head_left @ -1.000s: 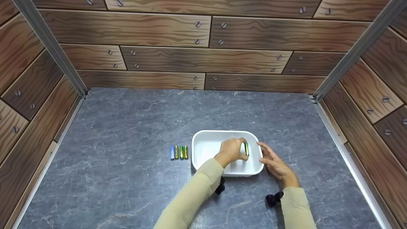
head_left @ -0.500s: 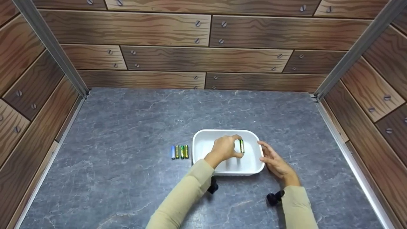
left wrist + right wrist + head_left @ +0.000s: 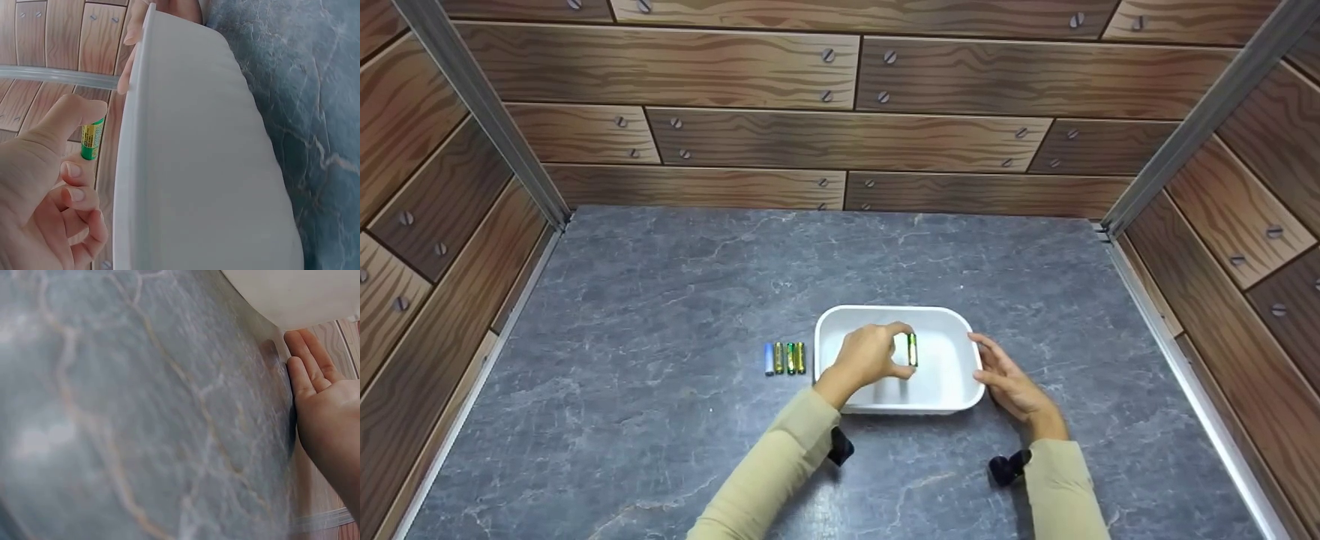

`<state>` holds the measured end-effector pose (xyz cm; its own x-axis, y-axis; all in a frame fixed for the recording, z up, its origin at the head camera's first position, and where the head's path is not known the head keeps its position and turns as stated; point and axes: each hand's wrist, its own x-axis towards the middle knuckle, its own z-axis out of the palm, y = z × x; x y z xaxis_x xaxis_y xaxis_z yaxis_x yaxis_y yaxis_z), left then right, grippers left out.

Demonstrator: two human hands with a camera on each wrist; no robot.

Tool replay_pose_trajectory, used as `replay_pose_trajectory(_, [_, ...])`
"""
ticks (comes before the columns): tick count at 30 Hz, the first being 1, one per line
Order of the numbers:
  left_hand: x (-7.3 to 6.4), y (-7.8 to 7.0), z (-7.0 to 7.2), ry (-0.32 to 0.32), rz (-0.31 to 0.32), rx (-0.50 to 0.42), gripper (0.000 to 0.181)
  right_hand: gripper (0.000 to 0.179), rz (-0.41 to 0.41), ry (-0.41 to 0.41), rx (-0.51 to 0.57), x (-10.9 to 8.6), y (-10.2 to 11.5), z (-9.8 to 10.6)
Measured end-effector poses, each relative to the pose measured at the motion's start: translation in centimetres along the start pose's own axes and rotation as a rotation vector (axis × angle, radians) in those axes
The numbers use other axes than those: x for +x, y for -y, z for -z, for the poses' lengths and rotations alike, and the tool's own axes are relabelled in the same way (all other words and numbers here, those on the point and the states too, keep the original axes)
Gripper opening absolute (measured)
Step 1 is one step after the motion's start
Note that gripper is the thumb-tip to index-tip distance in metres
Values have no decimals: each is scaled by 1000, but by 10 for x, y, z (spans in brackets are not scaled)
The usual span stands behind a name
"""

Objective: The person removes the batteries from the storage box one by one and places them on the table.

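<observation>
In the head view my left hand (image 3: 866, 354) is over the white plastic box (image 3: 949, 401) and pinches a green and gold battery (image 3: 913, 350) by its ends, between thumb and finger. The left wrist view shows this battery (image 3: 92, 138) above the rim level, its remaining fingers loosely bent. My right hand (image 3: 1014, 386) rests against the box's right end, with fingertips and thumb at the rim. Seen from the right wrist, its fingers (image 3: 315, 360) are nearly straight beside the box's lower side. Left of the box lie a blue battery (image 3: 769, 359) and several green-gold batteries (image 3: 790, 358) in a row.
Everything stands on a grey marbled tabletop (image 3: 660, 300). Wood-patterned panels (image 3: 750, 139) close off the back and both sides, with metal rails (image 3: 1215, 109) in the corners. A black wrist camera (image 3: 1006, 469) sits below the right hand.
My left hand has moved left across the box with the battery still pinched. The right hand stays at the box's right end, and the row of batteries is unchanged.
</observation>
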<state>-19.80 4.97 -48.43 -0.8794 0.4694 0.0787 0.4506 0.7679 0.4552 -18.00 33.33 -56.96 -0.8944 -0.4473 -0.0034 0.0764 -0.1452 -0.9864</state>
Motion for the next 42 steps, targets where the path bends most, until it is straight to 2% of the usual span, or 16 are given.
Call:
replay_pose_trajectory(10, [-13,18,13,-40,-35,-42,56,56,-32,-22,-18,-1,1,-1])
replay_pose_trajectory(16, [-20,29,19,-67,-49,-48,55,57,-25,-32,-20,-1,2,-2])
replay_pose_trajectory(27, [-32,44,30,-26,0,-96,54,56,-63,-58,-37,-2,4,-2])
replay_pose_trajectory(42, [-45,69,39,-42,43,-97,54,57,-66,-49,-39,-1,4,-1])
